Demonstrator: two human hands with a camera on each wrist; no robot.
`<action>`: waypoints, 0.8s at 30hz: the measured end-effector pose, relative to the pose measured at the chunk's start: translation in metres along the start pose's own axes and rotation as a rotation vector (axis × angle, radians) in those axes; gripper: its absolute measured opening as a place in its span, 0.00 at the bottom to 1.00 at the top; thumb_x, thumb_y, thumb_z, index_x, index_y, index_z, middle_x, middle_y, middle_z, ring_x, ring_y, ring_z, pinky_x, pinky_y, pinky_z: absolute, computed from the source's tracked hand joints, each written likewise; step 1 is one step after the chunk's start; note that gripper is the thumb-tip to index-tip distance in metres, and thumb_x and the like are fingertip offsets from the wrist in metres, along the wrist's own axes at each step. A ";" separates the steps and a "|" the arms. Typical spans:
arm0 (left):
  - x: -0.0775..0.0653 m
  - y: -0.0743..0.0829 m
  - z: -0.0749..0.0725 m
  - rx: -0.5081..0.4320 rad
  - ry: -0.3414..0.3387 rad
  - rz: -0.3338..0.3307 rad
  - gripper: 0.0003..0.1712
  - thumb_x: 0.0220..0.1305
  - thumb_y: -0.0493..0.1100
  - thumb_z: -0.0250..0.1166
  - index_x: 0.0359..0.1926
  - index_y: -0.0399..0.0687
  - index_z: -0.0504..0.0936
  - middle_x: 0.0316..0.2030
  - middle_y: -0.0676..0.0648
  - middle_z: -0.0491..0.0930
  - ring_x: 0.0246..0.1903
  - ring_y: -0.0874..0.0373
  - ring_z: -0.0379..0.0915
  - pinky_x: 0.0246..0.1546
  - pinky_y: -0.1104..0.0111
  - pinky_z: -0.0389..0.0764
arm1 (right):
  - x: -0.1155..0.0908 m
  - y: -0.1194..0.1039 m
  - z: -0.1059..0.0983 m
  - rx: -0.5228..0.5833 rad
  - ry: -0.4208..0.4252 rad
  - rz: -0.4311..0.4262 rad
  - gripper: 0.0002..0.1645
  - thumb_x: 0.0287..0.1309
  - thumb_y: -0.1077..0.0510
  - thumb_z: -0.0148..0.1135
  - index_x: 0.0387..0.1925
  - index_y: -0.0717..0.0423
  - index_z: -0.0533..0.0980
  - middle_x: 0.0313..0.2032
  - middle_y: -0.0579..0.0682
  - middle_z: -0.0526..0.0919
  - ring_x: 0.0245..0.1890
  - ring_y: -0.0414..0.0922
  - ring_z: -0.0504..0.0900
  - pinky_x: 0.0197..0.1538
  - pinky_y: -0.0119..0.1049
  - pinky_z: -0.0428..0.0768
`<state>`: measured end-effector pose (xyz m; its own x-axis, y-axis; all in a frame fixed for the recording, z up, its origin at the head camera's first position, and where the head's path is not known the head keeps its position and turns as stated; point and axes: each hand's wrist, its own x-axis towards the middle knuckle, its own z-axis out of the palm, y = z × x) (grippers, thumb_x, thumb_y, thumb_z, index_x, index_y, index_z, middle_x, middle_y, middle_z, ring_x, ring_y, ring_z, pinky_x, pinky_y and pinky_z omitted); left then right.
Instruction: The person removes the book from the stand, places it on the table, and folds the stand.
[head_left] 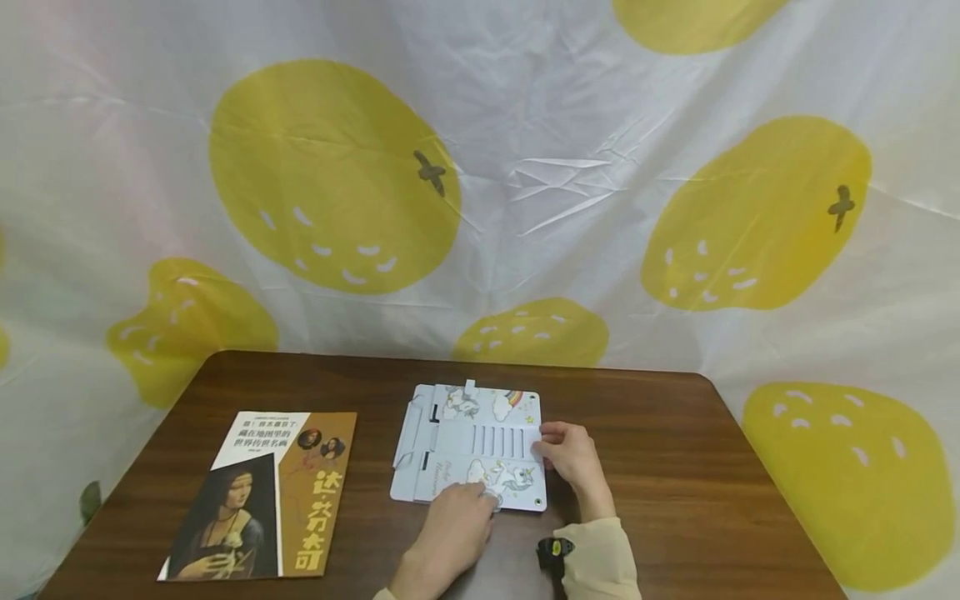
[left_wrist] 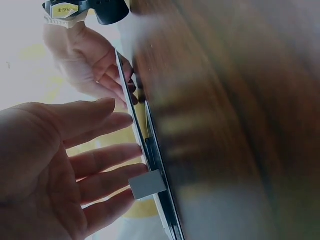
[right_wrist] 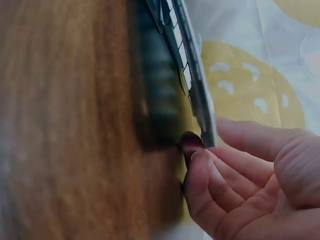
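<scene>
A flat white book stand (head_left: 465, 443) with unicorn and rainbow pictures and a slotted middle strip lies on the table. My right hand (head_left: 573, 458) pinches its right edge between thumb and fingers. In the right wrist view, the fingertips curl beneath the raised panel (right_wrist: 205, 107). My left hand (head_left: 452, 529) is at the near edge. Seen from the left wrist, its fingers (left_wrist: 107, 162) are fairly straight and touch the panel's edge beside a grey tab (left_wrist: 149, 185). A narrow gap shows between the upper panel and the part below it.
A brown and white book (head_left: 318, 450) with a painted portrait on its cover lies left of the stand on the dark wooden table (head_left: 675, 467). Behind the table hangs a white curtain (head_left: 540, 108) with large yellow fruit shapes. A black band (head_left: 555, 554) is at the right wrist.
</scene>
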<state>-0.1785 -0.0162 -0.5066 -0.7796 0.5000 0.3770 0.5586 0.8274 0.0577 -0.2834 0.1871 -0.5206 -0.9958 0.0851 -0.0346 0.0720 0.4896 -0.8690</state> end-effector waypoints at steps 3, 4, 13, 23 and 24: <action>0.001 0.001 0.001 -0.013 -0.033 -0.004 0.08 0.54 0.47 0.72 0.26 0.50 0.82 0.26 0.52 0.76 0.29 0.57 0.76 0.34 0.66 0.74 | -0.001 -0.002 -0.001 -0.052 0.008 -0.006 0.20 0.49 0.70 0.69 0.47 0.70 0.79 0.35 0.58 0.84 0.26 0.46 0.82 0.27 0.38 0.82; 0.001 0.001 0.000 -0.017 -0.041 -0.006 0.08 0.55 0.47 0.71 0.27 0.50 0.82 0.27 0.52 0.77 0.30 0.57 0.76 0.35 0.66 0.74 | -0.001 -0.003 -0.001 -0.072 0.008 -0.010 0.21 0.49 0.70 0.69 0.47 0.70 0.79 0.35 0.58 0.84 0.26 0.46 0.82 0.27 0.38 0.82; -0.001 0.003 -0.002 -0.023 -0.077 -0.023 0.08 0.55 0.46 0.72 0.30 0.48 0.83 0.31 0.49 0.79 0.35 0.54 0.78 0.42 0.61 0.77 | -0.003 -0.010 0.004 -0.239 0.008 -0.039 0.24 0.47 0.66 0.72 0.48 0.67 0.80 0.37 0.57 0.83 0.33 0.48 0.81 0.34 0.42 0.81; 0.000 -0.003 -0.019 -0.129 -0.162 -0.032 0.07 0.60 0.45 0.68 0.37 0.48 0.84 0.31 0.51 0.80 0.32 0.55 0.79 0.32 0.63 0.78 | -0.005 -0.011 0.005 -0.319 0.017 -0.068 0.26 0.47 0.63 0.73 0.50 0.68 0.78 0.41 0.60 0.84 0.41 0.54 0.81 0.48 0.51 0.78; -0.001 -0.005 -0.022 -0.145 -0.168 -0.031 0.07 0.61 0.45 0.68 0.39 0.48 0.84 0.31 0.51 0.80 0.31 0.55 0.79 0.30 0.63 0.78 | -0.006 -0.009 0.005 -0.321 0.015 -0.069 0.27 0.47 0.63 0.73 0.50 0.69 0.78 0.42 0.60 0.84 0.42 0.54 0.81 0.49 0.51 0.77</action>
<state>-0.1745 -0.0264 -0.4871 -0.8266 0.5203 0.2146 0.5589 0.8039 0.2035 -0.2783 0.1774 -0.5149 -0.9982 0.0532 0.0284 0.0206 0.7428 -0.6692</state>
